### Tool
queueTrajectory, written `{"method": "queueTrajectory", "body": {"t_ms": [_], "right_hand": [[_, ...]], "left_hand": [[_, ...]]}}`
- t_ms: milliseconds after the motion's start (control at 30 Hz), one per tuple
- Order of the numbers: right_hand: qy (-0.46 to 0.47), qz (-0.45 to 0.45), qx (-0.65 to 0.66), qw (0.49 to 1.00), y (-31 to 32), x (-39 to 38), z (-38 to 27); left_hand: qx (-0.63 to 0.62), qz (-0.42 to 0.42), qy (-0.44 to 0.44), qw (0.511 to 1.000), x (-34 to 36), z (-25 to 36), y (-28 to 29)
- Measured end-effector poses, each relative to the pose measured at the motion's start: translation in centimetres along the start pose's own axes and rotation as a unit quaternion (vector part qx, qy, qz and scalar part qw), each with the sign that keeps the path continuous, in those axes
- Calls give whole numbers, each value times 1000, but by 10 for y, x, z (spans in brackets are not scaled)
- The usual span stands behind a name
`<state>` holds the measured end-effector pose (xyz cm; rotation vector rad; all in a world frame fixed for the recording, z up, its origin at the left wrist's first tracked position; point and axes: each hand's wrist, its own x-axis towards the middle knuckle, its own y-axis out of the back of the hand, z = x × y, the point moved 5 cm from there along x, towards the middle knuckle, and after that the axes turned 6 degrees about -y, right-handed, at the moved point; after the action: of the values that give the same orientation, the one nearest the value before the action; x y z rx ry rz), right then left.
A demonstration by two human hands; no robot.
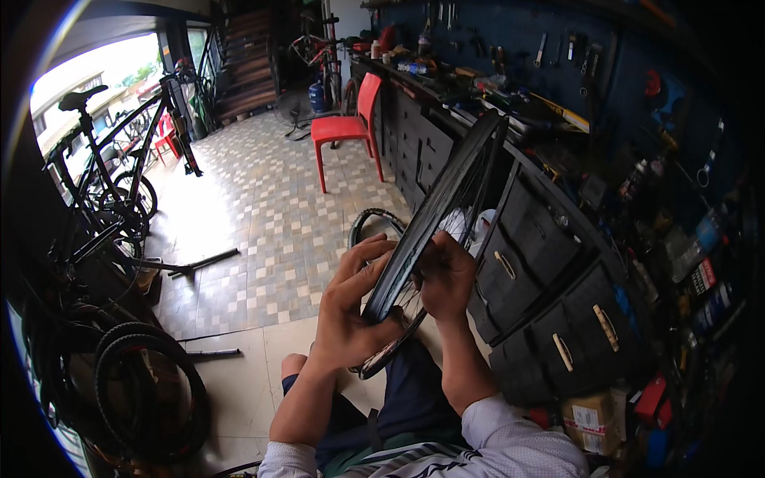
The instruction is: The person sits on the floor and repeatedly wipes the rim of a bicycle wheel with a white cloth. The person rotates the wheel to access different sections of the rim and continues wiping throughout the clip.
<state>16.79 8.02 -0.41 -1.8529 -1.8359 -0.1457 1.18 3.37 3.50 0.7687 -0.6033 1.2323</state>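
Observation:
A bicycle wheel stands tilted in front of me, its dark rim running from my lap up toward the workbench. No tyre shows on the part of the rim facing me, and bluish-grey streaks mark its channel between my hands. My left hand grips the rim from the left, thumb underneath and fingers over the near edge. On the other side, my right hand is closed at the rim beside the spokes; its fingertips are partly hidden. The lower part of the wheel reaches down between my legs.
A tyre lies on the tiled floor beyond my hands, near a red chair. Black drawers and a cluttered workbench line the right. At left are a bicycle and stacked tyres. A cardboard box sits lower right.

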Motion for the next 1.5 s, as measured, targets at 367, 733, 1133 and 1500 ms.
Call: {"method": "queueTrajectory", "body": {"t_ms": [367, 733, 1133, 1500], "right_hand": [[159, -21, -33, 986, -9, -11, -4], [41, 41, 81, 995, 1, 1, 0], [191, 20, -61, 980, -4, -12, 5], [27, 17, 23, 999, 0, 8, 10]], "left_hand": [[45, 45, 45, 997, -4, -2, 5], [134, -10, 6, 991, 3, 11, -2], [38, 62, 19, 997, 0, -3, 1], [69, -3, 5, 998, 7, 1, 2]]}}
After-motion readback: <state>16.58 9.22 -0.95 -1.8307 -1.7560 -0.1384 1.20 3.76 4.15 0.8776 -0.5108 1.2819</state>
